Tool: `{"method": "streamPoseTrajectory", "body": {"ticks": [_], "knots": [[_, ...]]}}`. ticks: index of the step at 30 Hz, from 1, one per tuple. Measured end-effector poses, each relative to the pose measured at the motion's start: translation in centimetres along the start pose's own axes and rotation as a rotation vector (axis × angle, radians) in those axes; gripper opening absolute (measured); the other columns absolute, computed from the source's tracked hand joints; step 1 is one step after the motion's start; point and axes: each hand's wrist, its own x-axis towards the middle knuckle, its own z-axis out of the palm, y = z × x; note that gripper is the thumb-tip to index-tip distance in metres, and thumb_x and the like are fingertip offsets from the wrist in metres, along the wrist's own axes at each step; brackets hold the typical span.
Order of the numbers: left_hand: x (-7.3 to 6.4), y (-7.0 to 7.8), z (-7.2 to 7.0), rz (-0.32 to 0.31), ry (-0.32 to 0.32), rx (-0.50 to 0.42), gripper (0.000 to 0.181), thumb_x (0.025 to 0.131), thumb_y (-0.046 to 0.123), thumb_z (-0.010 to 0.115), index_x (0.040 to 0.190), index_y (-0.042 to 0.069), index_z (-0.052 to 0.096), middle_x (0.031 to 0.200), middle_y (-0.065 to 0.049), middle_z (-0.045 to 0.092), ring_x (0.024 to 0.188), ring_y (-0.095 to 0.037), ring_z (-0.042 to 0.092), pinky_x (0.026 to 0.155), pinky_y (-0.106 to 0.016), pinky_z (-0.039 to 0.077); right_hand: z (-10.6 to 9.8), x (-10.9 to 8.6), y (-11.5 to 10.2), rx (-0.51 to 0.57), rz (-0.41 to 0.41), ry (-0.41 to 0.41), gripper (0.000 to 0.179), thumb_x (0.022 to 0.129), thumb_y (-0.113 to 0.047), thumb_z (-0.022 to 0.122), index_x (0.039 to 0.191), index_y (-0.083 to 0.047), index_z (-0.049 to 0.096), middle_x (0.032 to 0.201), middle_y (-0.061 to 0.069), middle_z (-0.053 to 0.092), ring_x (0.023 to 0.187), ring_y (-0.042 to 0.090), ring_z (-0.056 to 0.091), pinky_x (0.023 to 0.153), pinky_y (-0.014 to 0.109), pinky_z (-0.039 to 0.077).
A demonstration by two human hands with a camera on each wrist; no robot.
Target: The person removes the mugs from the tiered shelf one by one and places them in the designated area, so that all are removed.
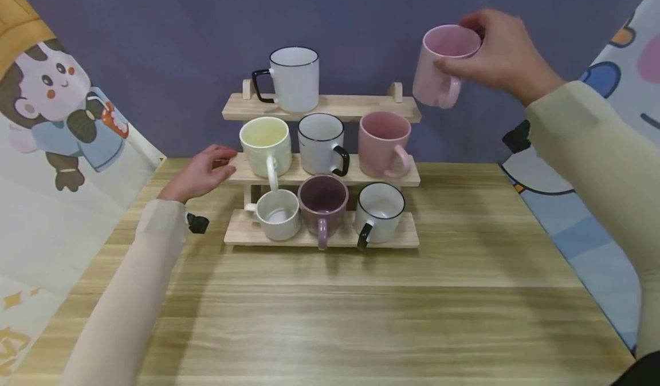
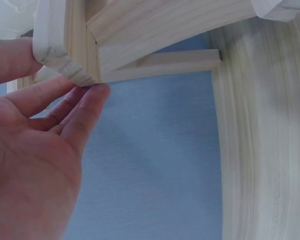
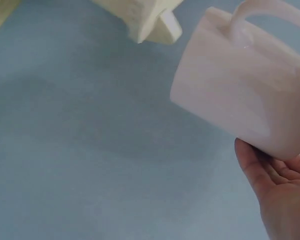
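My right hand [image 1: 497, 54] holds a light pink mug [image 1: 430, 79] by its rim, up in the air just right of the rack's top shelf. In the right wrist view the mug [image 3: 240, 85] is tilted, with its handle at the top. My left hand [image 1: 198, 174] grips the left end of the middle shelf of a wooden rack [image 1: 356, 106]. The left wrist view has the thumb on one side of the board end [image 2: 75, 45] and fingertips on its lower edge. A white mug with a black handle [image 1: 296, 82] stands on the top shelf's left half.
The middle shelf carries a pale yellow mug [image 1: 265, 145], a white black-rimmed mug [image 1: 319, 145] and a pink mug [image 1: 381, 145]. Below stand a small ribbed white cup [image 1: 278, 217], a purple mug [image 1: 325, 205] and another white black-rimmed mug [image 1: 381, 214]. The rack rests on a wood-grain table [image 1: 330, 317].
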Motion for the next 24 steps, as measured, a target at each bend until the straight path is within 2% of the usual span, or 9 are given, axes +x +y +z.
{"method": "streamPoseTrajectory", "body": {"ticks": [8,11,15,18,24], "knots": [[-0.2,0.1,-0.2,0.003,-0.016,0.017,0.042,0.094,0.006,0.056,0.13,-0.014,0.046,0.129,-0.024,0.042,0.12,-0.043,0.045,0.098,-0.05,0.038,-0.1,-2.0,2.7,0.021,-0.004,-0.023,0.082,0.08,-0.04,0.072,0.145,-0.009,0.034,0.138,0.015,0.042,0.114,0.033,0.04,0.098,0.053,0.038],[-0.4,0.0,-0.1,0.03,-0.017,0.018,0.042,0.094,0.003,0.055,0.129,-0.017,0.045,0.128,-0.027,0.042,0.118,-0.045,0.045,0.098,-0.051,0.038,-0.2,-2.6,3.7,0.022,-0.012,-0.047,0.08,0.081,-0.038,0.071,0.145,-0.008,0.035,0.137,0.018,0.043,0.115,0.034,0.039,0.099,0.054,0.036],[-0.4,0.0,-0.1,0.061,-0.008,0.01,0.042,0.093,0.0,0.055,0.128,-0.019,0.044,0.128,-0.03,0.041,0.117,-0.047,0.045,0.097,-0.052,0.038,-0.3,-3.3,4.9,0.017,-0.014,-0.054,0.078,0.082,-0.037,0.071,0.145,-0.008,0.035,0.137,0.017,0.043,0.115,0.034,0.039,0.1,0.049,0.036],[-0.4,0.0,-0.1,0.039,-0.006,0.011,0.041,0.093,0.001,0.055,0.129,-0.017,0.045,0.129,-0.028,0.041,0.118,-0.046,0.045,0.097,-0.051,0.038,-0.3,-3.7,5.6,0.012,-0.014,-0.059,0.078,0.083,-0.037,0.07,0.145,-0.006,0.034,0.137,0.019,0.042,0.114,0.035,0.038,0.099,0.048,0.036],[-0.1,-0.2,0.0,0.016,-0.009,0.019,0.041,0.093,0.002,0.056,0.129,-0.016,0.046,0.129,-0.026,0.042,0.119,-0.044,0.045,0.098,-0.05,0.038,0.1,-4.2,6.9,0.028,0.017,-0.088,0.08,0.083,-0.037,0.07,0.146,-0.004,0.032,0.137,0.023,0.041,0.115,0.038,0.037,0.098,0.056,0.034]]}}
